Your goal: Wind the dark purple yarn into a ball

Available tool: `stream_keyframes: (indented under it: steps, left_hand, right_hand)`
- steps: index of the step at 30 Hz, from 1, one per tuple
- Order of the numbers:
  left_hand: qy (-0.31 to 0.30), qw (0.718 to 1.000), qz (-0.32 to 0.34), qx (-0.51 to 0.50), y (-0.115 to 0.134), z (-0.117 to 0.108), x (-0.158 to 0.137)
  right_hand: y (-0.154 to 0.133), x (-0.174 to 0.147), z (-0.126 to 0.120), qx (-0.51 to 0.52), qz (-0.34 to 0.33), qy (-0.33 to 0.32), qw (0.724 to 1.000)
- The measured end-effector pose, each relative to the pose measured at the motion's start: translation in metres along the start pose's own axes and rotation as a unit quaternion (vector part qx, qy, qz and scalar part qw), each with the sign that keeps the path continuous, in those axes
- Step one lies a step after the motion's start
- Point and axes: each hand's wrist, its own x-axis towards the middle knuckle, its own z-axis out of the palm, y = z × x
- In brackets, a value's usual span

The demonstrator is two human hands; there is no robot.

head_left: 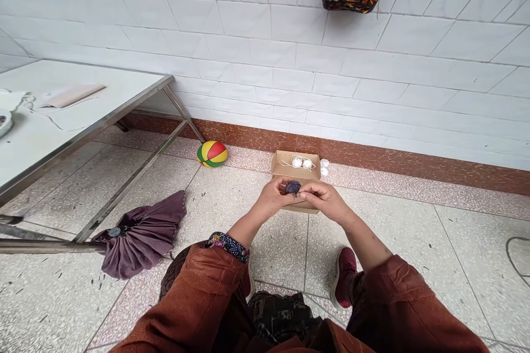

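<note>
A small dark grey-blue ball of yarn point(293, 187) is held in my left hand point(275, 194), with the fingers curled around it. From the right side, my right hand point(323, 198) pinches at the ball's edge; a strand between thumb and forefinger is too fine to make out clearly. Below and behind my hands is an open cardboard box point(276, 161) on the floor, partly covered by them. Two white balls of yarn point(297, 161) with loose strands lie in its far half. More white yarn point(325, 164) is just outside the box's right edge.
A striped ball point(212, 153) rests on the floor by the leg of a metal-framed table point(136, 96). Purple cloth point(143, 234) lies on the floor to the left. On the tiled wall hangs a black basket point(351, 3). A dark cable point(513, 256) is at far right.
</note>
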Motion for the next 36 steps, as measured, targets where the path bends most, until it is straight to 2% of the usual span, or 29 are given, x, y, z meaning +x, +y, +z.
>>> stream_keyframes:
  steps: [4,6,8,11,14,16,19,21,23,26,29,32,36]
  left_hand:
    - [-0.105,0.994,0.036,-0.001,0.005,0.007,-0.009]
    - [-0.154,0.987,0.042,-0.032,0.01,0.008,-0.013]
    - [-0.172,0.981,0.045,-0.076,0.013,0.008,-0.014]
    - [-0.14,0.98,0.039,-0.135,0.013,0.005,-0.011]
    - [-0.058,0.987,0.029,-0.146,0.009,0.002,-0.004]
    - [-0.004,0.992,0.025,-0.122,0.006,0.001,0.0]
    - [0.048,0.998,0.035,-0.01,0.003,0.003,0.003]
    - [0.043,0.995,0.056,0.072,0.002,0.005,0.001]
    - [-0.004,0.993,0.07,0.097,0.004,0.007,-0.003]
    - [-0.1,0.991,0.073,0.043,0.008,0.008,-0.011]
    - [-0.154,0.985,0.068,-0.049,0.011,0.006,-0.014]
    - [-0.138,0.982,0.05,-0.117,0.008,0.004,-0.011]
    - [-0.048,0.988,0.043,-0.141,0.002,0.002,-0.004]
  right_hand:
    - [0.008,0.006,-0.004,-0.005,-0.003,0.071,0.997]
    - [0.017,0.008,-0.002,-0.006,0.018,0.086,0.996]
    - [0.026,0.008,0.001,-0.006,0.052,0.094,0.994]
    - [0.033,0.005,0.007,-0.021,0.08,0.08,0.993]
    - [0.028,0.001,0.009,-0.048,0.054,0.038,0.997]
    - [0.02,-0.002,0.009,-0.049,0.02,0.0,0.999]
    - [0.006,-0.004,0.006,-0.031,-0.022,-0.037,0.999]
    - [0.0,-0.002,0.002,-0.03,-0.028,-0.023,0.999]
    - [0.0,0.0,-0.002,-0.037,-0.024,0.017,0.999]
    - [0.011,0.005,-0.006,-0.032,-0.003,0.08,0.996]
    - [0.026,0.006,-0.002,-0.005,0.046,0.091,0.995]
    - [0.034,0.004,0.007,-0.02,0.067,0.07,0.995]
    - [0.029,0.0,0.017,-0.081,0.027,0.029,0.996]
